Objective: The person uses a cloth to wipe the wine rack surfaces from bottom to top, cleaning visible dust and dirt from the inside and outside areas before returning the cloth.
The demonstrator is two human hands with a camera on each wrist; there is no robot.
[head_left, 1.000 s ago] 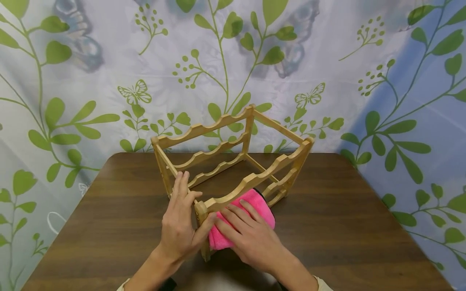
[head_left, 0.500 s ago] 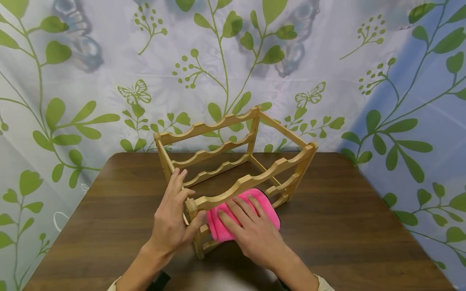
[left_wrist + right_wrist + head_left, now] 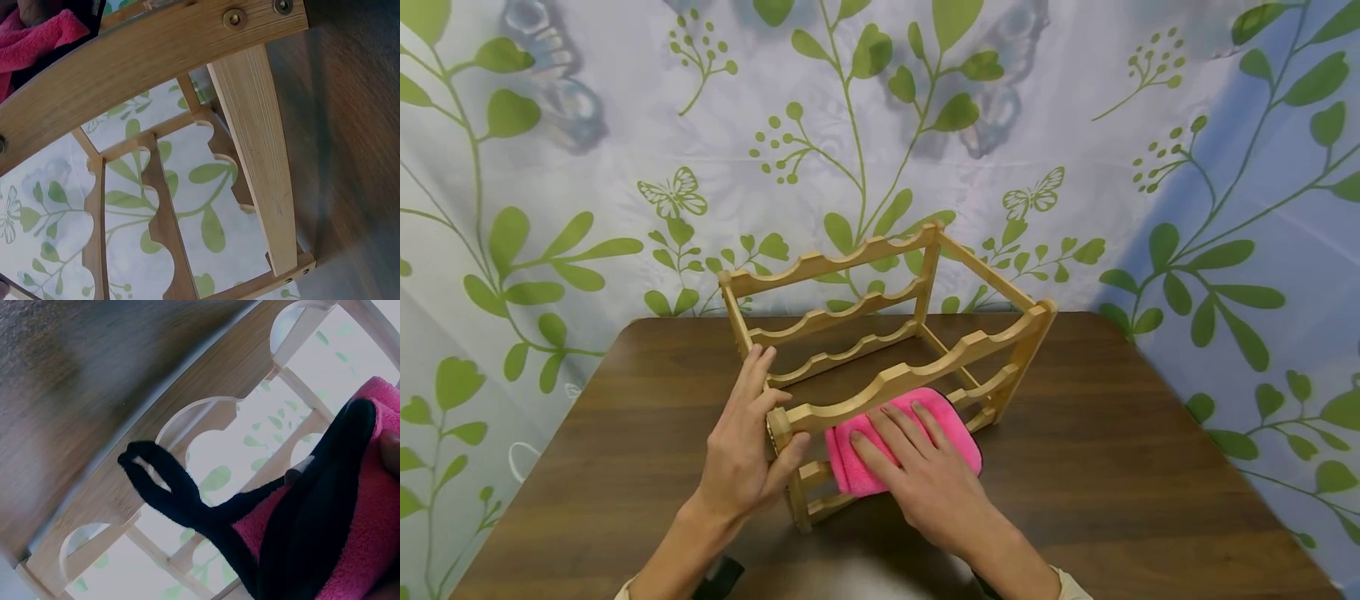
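A light wooden rack with scalloped rails [image 3: 925,367], like a wine rack, stands at an angle on the table. My left hand [image 3: 741,450] holds its near left corner, with the thumb in front and the fingers along the side bar. With my right hand [image 3: 932,483] I hold a bright pink plush cloth [image 3: 958,446] against the front, just under the top rail; the right thumb is hidden. In the right wrist view the pink cloth [image 3: 350,562] shows black edging and a hanging black loop [image 3: 162,481]. The left wrist view shows the side frame [image 3: 144,56] with its bolts.
The dark brown wooden table [image 3: 1112,500] extends on both sides of the rack. Behind it hangs a pale curtain [image 3: 737,125] with green leaves and butterflies, close to the far table edge.
The rack's near left corner has swung leftward with my left hand, and its right end has shifted slightly right. My right hand and the cloth have moved a little right.
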